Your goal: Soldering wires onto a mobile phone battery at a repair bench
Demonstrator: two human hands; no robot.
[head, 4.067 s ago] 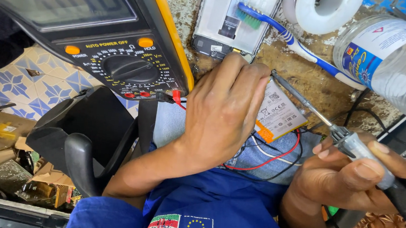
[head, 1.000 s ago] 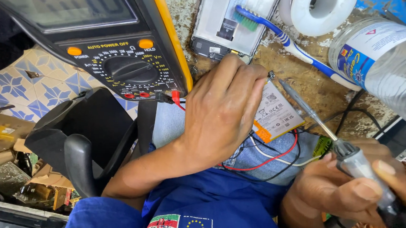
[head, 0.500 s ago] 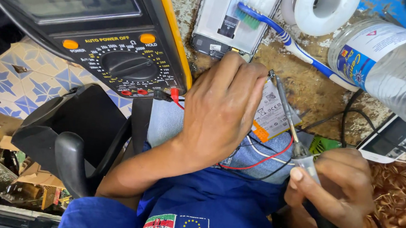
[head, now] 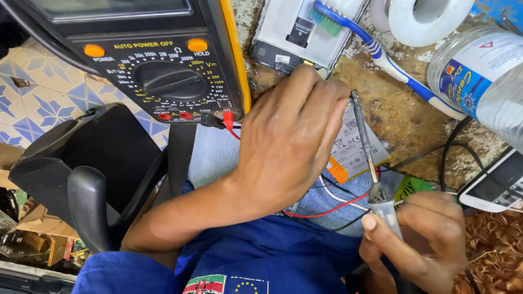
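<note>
1. While the soldering iron (head: pixel 365 151) slants up from five o'clock toward twelve, its tip sits at the fingertips of the left hand (head: pixel 286 142), right where that hand presses down; the long thin shaft keeps the heat away from the grip further down.
2. Beneath the left hand lies a flat phone battery (head: pixel 354 148) with an orange tab, only its three o'clock edge showing; the palm covers the rest, seemingly to keep it from sliding on the bench. The hand is spread flat, fingers together, pinning rather than clutching.
3. At five o'clock, the right hand (head: pixel 420 244) is curled tight around the iron's grey collar and black handle, thumb on top like a pen grip, which suits fine tip control.
4. Red, white and black wires (head: pixel 331 207) loop between the two hands over a pale cloth, running under the left palm; where they end is hidden.
5. At twelve o'clock an opened phone (head: pixel 300 27) rests with a blue toothbrush (head: pixel 378 51) laid across it, bristles down, handy for scrubbing.
6. At ten o'clock a yellow-edged multimeter (head: pixel 139 46) stands tilted toward the person, leads plugged in, so its dial reads at a glance.
7. At one o'clock sit a white tape roll (head: pixel 430 17) and, toward two, a clear plastic bottle (head: pixel 505 78) on its side, beside the work but clear of the iron.
</note>
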